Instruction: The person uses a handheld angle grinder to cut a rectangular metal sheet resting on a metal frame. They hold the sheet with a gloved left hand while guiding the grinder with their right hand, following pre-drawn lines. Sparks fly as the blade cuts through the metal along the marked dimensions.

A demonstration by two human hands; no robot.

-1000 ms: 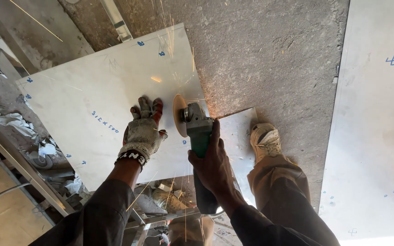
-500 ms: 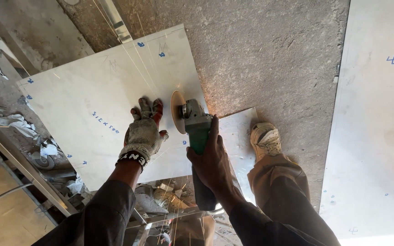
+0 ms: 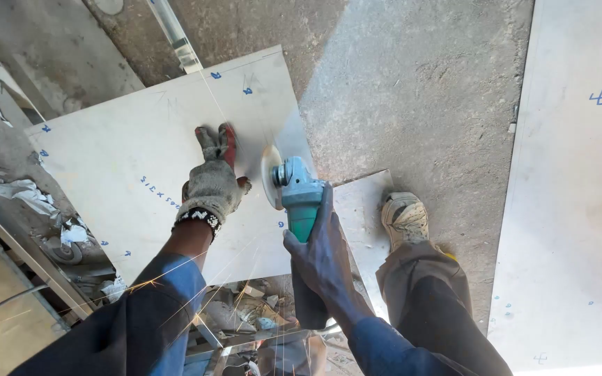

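Note:
A large pale metal sheet (image 3: 120, 153) with blue pen marks lies over the concrete floor. My left hand (image 3: 214, 182), in a worn grey work glove with red fingertips, presses flat on the sheet. My bare right hand (image 3: 322, 254) grips the body of a green angle grinder (image 3: 299, 195). Its disc (image 3: 269, 177) stands edge-on against the sheet, just right of my gloved fingers. Orange sparks (image 3: 196, 292) fly back toward my blue sleeves.
My right foot in a dusty shoe (image 3: 404, 217) stands on the sheet's right corner. Another pale sheet (image 3: 580, 209) lies at the right. Scrap and crumpled debris (image 3: 29, 202) pile up along the left edge, with metal bars (image 3: 29, 257) beside them. Rubble (image 3: 252, 313) lies below the sheet's near edge.
The grinder and my right hand have shifted slightly forward along the sheet. Sparks now stream back toward my arms. My left hand stays pressed in place.

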